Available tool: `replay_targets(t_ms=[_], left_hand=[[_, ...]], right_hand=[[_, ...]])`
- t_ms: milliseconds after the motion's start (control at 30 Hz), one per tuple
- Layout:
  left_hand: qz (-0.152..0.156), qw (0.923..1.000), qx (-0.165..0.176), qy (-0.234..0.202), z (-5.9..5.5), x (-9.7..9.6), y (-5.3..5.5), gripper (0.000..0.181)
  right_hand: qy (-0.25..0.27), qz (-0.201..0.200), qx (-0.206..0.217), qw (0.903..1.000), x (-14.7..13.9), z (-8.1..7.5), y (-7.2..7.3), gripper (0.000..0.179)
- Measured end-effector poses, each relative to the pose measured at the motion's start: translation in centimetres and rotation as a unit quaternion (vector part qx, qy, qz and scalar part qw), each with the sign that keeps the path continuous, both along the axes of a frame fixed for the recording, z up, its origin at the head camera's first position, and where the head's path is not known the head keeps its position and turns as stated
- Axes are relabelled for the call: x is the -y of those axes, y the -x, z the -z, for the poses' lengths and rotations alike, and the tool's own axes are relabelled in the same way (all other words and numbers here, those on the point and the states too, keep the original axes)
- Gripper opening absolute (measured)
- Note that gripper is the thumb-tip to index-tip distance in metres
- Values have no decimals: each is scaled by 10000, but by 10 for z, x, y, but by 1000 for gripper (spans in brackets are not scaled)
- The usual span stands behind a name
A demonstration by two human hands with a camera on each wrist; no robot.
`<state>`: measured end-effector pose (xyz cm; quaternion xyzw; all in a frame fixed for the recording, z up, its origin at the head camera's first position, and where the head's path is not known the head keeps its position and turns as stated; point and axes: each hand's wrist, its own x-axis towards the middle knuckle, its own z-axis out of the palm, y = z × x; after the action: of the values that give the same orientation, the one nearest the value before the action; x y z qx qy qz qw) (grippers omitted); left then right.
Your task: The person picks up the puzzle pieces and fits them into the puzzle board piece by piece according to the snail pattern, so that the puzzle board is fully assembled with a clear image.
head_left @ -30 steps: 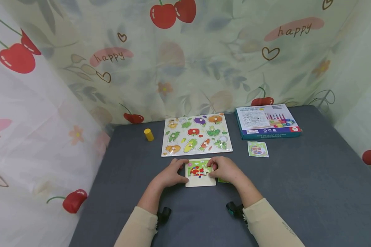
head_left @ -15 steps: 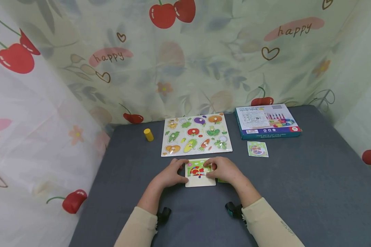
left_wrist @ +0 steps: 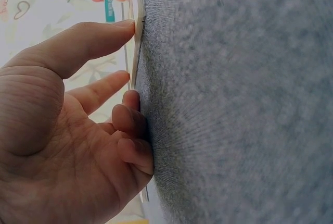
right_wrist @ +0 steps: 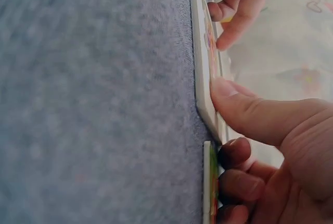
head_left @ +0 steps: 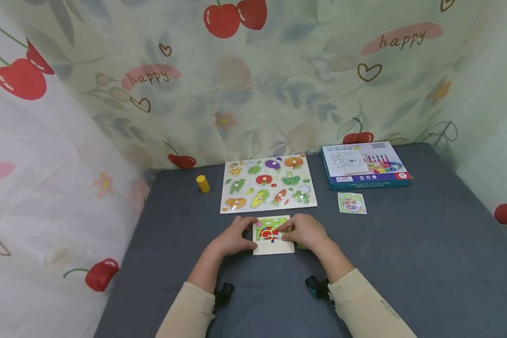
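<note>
Both forearms (head_left: pixel 209 268) reach forward, left hand (head_left: pixel 233 238) and right hand (head_left: pixel 308 231) angled towards each other.

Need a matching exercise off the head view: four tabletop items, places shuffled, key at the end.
Items
1. small puzzle board
2. yellow cylinder
3. large vegetable board
4. flat box

Places
A. just behind a small card
B. between the left hand and right hand
C. leftmost of the four
D. straight beyond the small puzzle board

Pairs: 1-B, 2-C, 3-D, 4-A

The puzzle board (head_left: pixel 273 249) looks smooth and wooden, the tablecloth (head_left: pixel 262 300) matt.
</note>
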<state>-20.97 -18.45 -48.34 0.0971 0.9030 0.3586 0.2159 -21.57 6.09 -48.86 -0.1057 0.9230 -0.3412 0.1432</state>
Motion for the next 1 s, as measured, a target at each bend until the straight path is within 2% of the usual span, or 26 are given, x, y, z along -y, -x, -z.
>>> replay_targets(t_ms=[233, 400, 567, 733, 1000], left_hand=[[-33, 10000, 61, -10, 4, 3, -3, 71], [-21, 9999, 8, -117, 2, 2, -2, 71], [17, 9999, -8, -122, 1, 3, 0, 70], [37, 10000, -24, -79, 3, 4, 1, 71], [61, 9999, -78, -40, 4, 3, 2, 70]], right_hand=[[444, -2, 25, 9990, -7, 4, -1, 25], [396, 92, -89, 9991, -9, 2, -2, 17], [304, -48, -412, 9987, -10, 0, -4, 19], [592, -20, -695, 9958, -13, -6, -8, 21], [642, 62, -636, 9959, -15, -20, -12, 25]])
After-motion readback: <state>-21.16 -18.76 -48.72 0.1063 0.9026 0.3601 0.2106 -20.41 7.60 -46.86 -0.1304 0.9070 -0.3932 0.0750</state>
